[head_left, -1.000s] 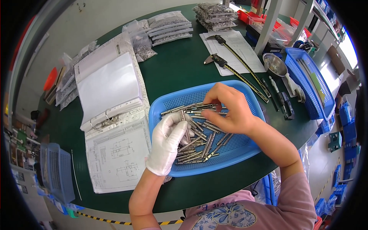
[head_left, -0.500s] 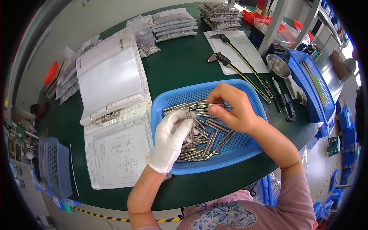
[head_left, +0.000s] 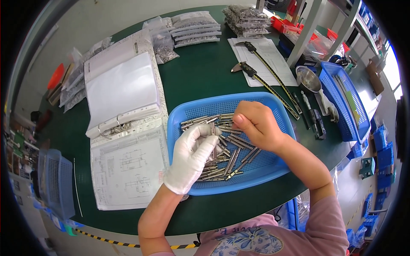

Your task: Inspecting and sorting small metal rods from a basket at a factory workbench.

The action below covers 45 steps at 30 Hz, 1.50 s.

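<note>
A: What's the biggest thing here?
B: The green desk (head_left: 198,79). Think of the whole scene as a clock, with twelve at the far side.
A: What comes next?
B: A big binder (head_left: 121,106) lies open, from ten o'clock down to eight. It has a white page (head_left: 121,79) up top and a page of line drawings (head_left: 128,170) below.
A: And then?
B: A blue basket (head_left: 268,160) with small holes sits just off the middle, toward four. A second basket (head_left: 332,83), blue too, is farther out, near three.
A: What else?
B: Clear, full bags (head_left: 196,32) are piled up, from twelve to one. Between one and two is white paper (head_left: 273,53), with two calipers (head_left: 249,69) partly on it.
A: How about the hands?
B: The left hand (head_left: 191,154) wears a white glove (head_left: 181,175). It's at seven, over the blue basket's left part. Its grip pinches a thin metal stick (head_left: 212,130). The right hand (head_left: 257,123) is bare, at three, above the same basket. Its grip is curled in, and I can't tell if anything's inside.
A: Where are the other metal sticks (head_left: 232,159)?
B: In a messy heap inside the blue basket, around four and five.
</note>
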### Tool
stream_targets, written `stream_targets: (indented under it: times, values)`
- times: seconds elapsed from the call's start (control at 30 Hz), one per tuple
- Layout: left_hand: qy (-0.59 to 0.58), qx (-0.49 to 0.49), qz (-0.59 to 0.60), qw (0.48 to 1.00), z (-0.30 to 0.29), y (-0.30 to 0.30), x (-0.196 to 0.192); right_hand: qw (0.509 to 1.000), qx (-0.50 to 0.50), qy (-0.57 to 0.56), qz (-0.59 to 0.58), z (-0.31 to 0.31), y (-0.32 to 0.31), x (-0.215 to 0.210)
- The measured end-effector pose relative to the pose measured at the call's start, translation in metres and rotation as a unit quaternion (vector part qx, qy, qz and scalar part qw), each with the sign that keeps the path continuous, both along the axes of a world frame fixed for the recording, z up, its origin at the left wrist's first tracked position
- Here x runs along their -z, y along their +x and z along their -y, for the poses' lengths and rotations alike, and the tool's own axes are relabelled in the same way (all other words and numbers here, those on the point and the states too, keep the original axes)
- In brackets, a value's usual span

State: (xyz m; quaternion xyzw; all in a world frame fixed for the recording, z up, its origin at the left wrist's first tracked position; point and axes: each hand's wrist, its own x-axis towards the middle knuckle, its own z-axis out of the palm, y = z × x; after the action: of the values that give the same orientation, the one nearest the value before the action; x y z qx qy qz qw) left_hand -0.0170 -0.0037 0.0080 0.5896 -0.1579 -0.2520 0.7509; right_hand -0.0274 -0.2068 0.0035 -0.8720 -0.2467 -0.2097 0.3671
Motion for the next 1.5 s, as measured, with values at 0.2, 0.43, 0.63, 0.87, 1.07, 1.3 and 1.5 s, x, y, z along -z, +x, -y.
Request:
stream_targets:
  times: [0.2, 0.43, 0.63, 0.87, 1.07, 1.3, 1.5]
  values:
    - [-0.002, 0.003, 0.001, 1.0, -0.002, 0.002, 0.001, 0.991, 0.011, 0.074, -0.115, -0.005, -0.005, -0.004]
    - [-0.007, 0.029, 0.007, 1.0, -0.003, 0.003, 0.004, 0.996, 0.012, 0.088, -0.013, -0.01, -0.003, -0.006]
    - [-0.003, 0.029, 0.013, 0.999, -0.002, 0.003, 0.005, 0.996, -0.011, 0.084, -0.039, -0.008, -0.002, -0.003]
    - [0.003, 0.03, 0.01, 0.999, -0.001, 0.003, 0.003, 0.992, -0.049, 0.089, -0.075, -0.009, -0.002, -0.004]
    - [0.004, 0.033, 0.018, 0.999, 0.0, 0.002, 0.003, 0.994, -0.047, 0.079, -0.066, -0.006, -0.001, -0.001]
    - [0.012, 0.029, 0.007, 0.999, 0.0, 0.002, 0.004, 0.998, -0.029, 0.013, -0.054, -0.002, 0.001, 0.002]
    - [0.026, 0.046, -0.003, 0.999, -0.001, 0.002, 0.002, 0.999, 0.024, -0.026, 0.013, -0.011, -0.005, -0.005]
